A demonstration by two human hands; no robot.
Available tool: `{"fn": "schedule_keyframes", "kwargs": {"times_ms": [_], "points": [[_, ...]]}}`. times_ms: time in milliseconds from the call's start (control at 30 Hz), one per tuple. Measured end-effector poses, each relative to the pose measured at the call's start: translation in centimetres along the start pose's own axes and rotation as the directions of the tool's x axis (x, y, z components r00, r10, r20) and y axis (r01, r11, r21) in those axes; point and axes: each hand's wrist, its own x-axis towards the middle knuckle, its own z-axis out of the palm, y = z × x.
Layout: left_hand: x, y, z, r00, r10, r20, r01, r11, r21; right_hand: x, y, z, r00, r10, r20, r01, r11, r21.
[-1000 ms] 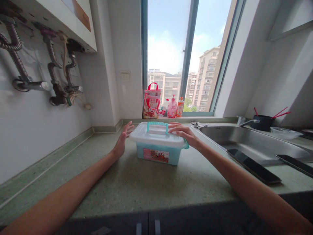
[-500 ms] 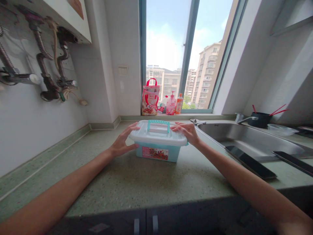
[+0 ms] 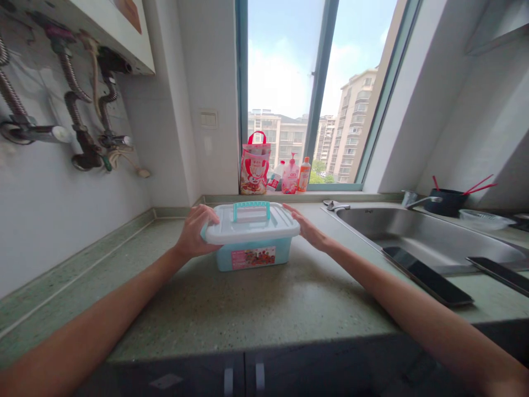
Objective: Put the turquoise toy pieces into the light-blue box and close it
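Note:
A storage box [image 3: 253,255] with a light-blue body, a white lid [image 3: 252,229] and a turquoise handle [image 3: 251,205] sits on the green speckled countertop [image 3: 182,309]. On its front is a printed picture label. At its left end my left hand [image 3: 195,231] is wrapped around the lid's edge and side, with part of the fingers hidden behind the box. My right hand [image 3: 308,229] lies along the right end, fingers stretched out and touching or very close to the lid's edge. The lid lies on the box.
To the right is a steel sink [image 3: 407,220] with a faucet [image 3: 424,201]; a flat black slab [image 3: 427,275] rests across its front edge. A black pot [image 3: 446,203] stands behind. On the windowsill are a red bag [image 3: 255,168] and several bottles [image 3: 291,175]. Pipes [image 3: 80,110] run down the left wall.
The box has shifted left and turned slightly. My left hand has closed around its left end; my right hand has come off the lid's top to the right side, fingers straighter.

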Motion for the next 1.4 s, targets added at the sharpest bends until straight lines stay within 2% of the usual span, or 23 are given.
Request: {"fn": "schedule_keyframes", "kwargs": {"times_ms": [67,167,233,300,400,500,567,633,800,933,1067,1167,1267,1400], "points": [[-0.4,-0.7,-0.4,0.998,0.058,0.037,-0.056,0.997,-0.047,0.0,0.6,0.3,0.999,0.033,0.027,-0.035,0.997,0.075],[-0.8,-2.1,-1.2,0.992,0.076,0.096,-0.067,0.994,-0.086,0.0,1.7,0.0,0.997,0.071,-0.019,-0.068,0.991,0.112],[-1.0,-3.2,-1.6,0.987,0.067,0.144,-0.056,0.995,-0.080,0.1,2.5,-0.5,0.998,0.043,-0.044,-0.042,0.999,0.022],[-1.1,-4.5,-2.0,0.984,0.050,0.171,-0.039,0.997,-0.067,0.2,3.1,-1.1,0.999,-0.034,-0.006,0.033,0.992,-0.120],[-1.7,-6.5,-1.8,0.976,-0.042,0.214,0.056,0.997,-0.059,0.3,3.3,-1.3,0.989,-0.127,0.069,0.139,0.967,-0.212],[-2.3,-7.8,-1.1,0.930,-0.138,0.340,0.174,0.982,-0.076,0.3,2.6,-0.6,0.981,-0.174,0.087,0.187,0.968,-0.170],[-2.5,-8.0,-0.8,0.903,-0.190,0.385,0.241,0.967,-0.087,0.2,1.9,0.0,0.977,-0.194,0.093,0.206,0.969,-0.136],[-2.5,-7.6,-0.6,0.902,-0.244,0.355,0.300,0.947,-0.111,0.1,1.4,0.6,0.976,-0.206,0.078,0.213,0.972,-0.102],[-1.8,-5.2,-0.4,0.908,-0.387,0.159,0.414,0.884,-0.215,-0.3,0.9,1.6,0.985,-0.163,-0.050,0.163,0.987,-0.007],[-1.2,-3.2,1.1,0.904,-0.408,0.129,0.421,0.796,-0.435,-0.4,0.7,2.3,0.982,-0.074,-0.175,0.097,0.987,0.125],[-0.7,-1.3,2.8,0.901,-0.422,0.101,0.384,0.667,-0.638,-0.4,-0.2,3.3,0.988,-0.074,-0.139,0.092,0.988,0.128],[-0.4,-0.1,3.3,0.891,-0.451,0.053,0.367,0.646,-0.669,-0.4,-1.2,4.0,0.991,-0.074,-0.108,0.093,0.979,0.183],[-0.3,0.9,3.2,0.888,-0.460,0.030,0.353,0.638,-0.684,-0.6,-2.0,4.6,0.990,-0.006,-0.142,0.047,0.957,0.285],[-0.1,1.3,3.1,0.886,-0.463,0.025,0.341,0.615,-0.711,-1.4,-3.0,5.4,0.986,0.060,-0.156,-0.004,0.942,0.337]]}}
